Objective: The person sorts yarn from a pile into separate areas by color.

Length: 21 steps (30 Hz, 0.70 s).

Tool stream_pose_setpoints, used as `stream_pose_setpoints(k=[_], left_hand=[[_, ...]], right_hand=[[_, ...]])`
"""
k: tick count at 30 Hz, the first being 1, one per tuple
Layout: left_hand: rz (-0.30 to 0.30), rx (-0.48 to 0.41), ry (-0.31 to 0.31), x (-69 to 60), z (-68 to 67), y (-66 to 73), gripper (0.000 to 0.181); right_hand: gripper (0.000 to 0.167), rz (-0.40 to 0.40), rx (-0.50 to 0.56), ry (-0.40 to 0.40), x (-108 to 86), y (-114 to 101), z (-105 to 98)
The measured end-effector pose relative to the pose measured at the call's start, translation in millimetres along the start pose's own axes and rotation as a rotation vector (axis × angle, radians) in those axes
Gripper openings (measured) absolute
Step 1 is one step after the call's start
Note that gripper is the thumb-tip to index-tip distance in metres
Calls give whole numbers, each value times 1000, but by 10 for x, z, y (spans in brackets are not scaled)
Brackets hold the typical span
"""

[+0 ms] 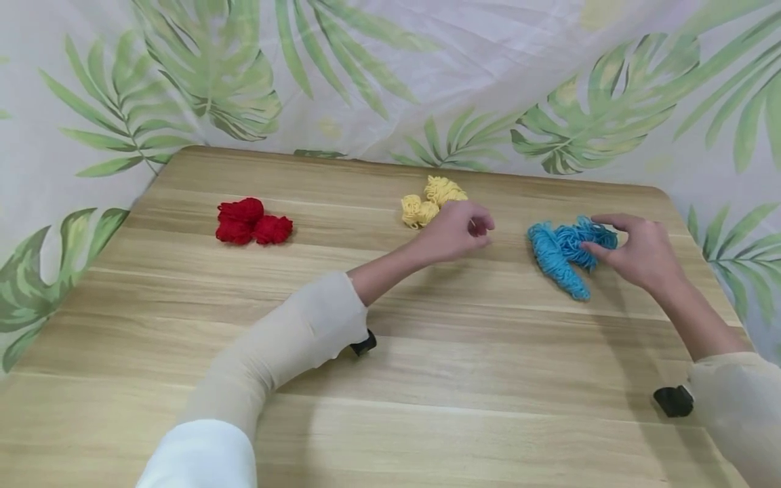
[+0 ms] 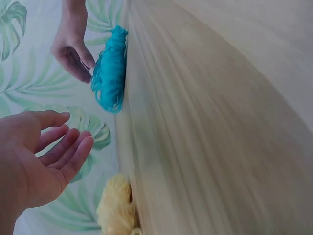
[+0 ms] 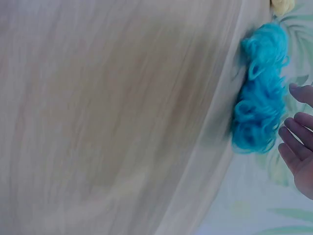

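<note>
Blue yarn lies in bundles on the right part of the table. My right hand is at its right side, thumb and fingers spread apart. In the right wrist view a small gap shows between those fingertips and the blue yarn. My left hand hovers in front of the yellow yarn and partly hides it in the head view. Its fingers are loosely bent with nothing between them, as the left wrist view of the left hand shows.
Red yarn sits in a small clump at the left of the wooden table. Behind the table's far edge hangs a leaf-patterned cloth. Black devices show under both sleeves, one at the left forearm.
</note>
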<state>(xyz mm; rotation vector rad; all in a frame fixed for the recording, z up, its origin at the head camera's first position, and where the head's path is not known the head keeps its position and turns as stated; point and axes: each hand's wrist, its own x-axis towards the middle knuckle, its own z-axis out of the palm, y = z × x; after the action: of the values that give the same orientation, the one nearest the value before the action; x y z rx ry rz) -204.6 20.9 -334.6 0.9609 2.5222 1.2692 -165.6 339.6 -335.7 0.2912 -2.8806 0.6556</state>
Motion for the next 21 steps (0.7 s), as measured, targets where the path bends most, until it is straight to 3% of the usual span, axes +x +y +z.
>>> stream_pose_setpoints(k=[4, 11, 21], left_hand=[[26, 72, 25, -159, -146, -86, 15], [-9, 198, 44, -432, -351, -160, 20], [-54, 283, 59, -772, -567, -290, 22]], right_hand=[[37, -108, 3, 45, -31, -178, 40], [23, -271, 51, 75, -103, -443, 129], [24, -282, 122, -9, -181, -654, 179]])
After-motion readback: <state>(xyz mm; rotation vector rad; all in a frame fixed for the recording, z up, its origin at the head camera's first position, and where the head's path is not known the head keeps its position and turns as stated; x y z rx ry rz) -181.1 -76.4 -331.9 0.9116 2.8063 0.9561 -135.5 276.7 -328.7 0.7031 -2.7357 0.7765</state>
